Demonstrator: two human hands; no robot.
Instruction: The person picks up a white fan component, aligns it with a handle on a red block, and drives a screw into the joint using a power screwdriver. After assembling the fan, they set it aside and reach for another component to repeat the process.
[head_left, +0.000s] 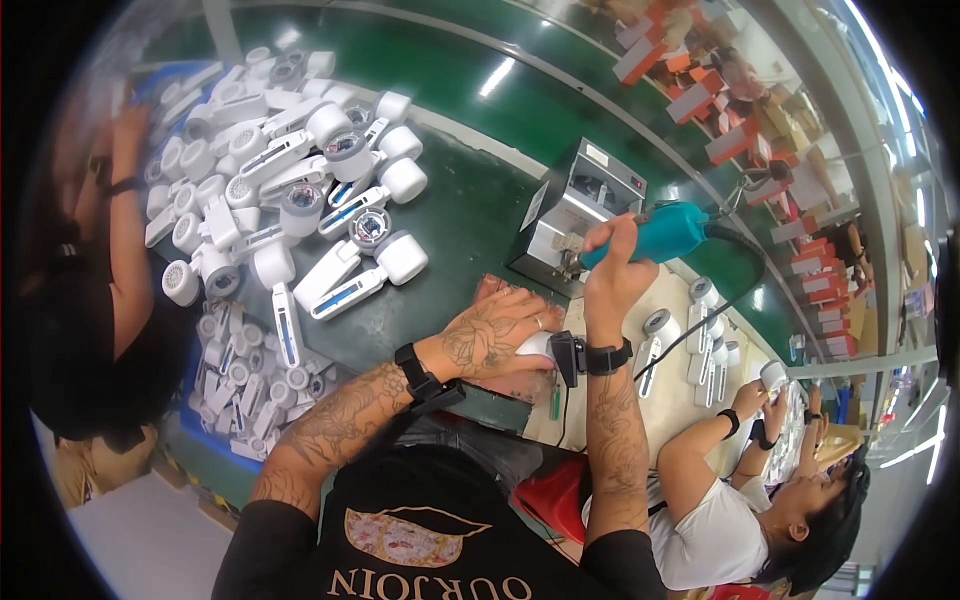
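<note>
My left hand (495,335) lies palm down over a white plastic part (535,347) on the pale work block at the near edge of the green surface (470,215). Its fingers (520,305) are spread fairly flat and press down on the part rather than curl round it, so only the rounded white end shows beside my thumb. I cannot tell how much of the part sits under the palm.

My right hand (612,270) is raised above that spot with its fingers wrapped tight around the handle of a teal electric screwdriver (655,235). The tool lies roughly level in my fist, its nose toward the left, and a dark cable (740,285) runs from its rear end off to the right.

Just behind the screwdriver stands a small grey metal box (580,205). To the left, well apart from my hands, a big heap of white handheld housings (300,180) with round heads covers the surface, and more of them fill a blue tray (245,385) at the near edge. On the right, a few finished white units (705,330) lie in a row, and another person in a white shirt (720,540) works beside me with both hands near them.
</note>
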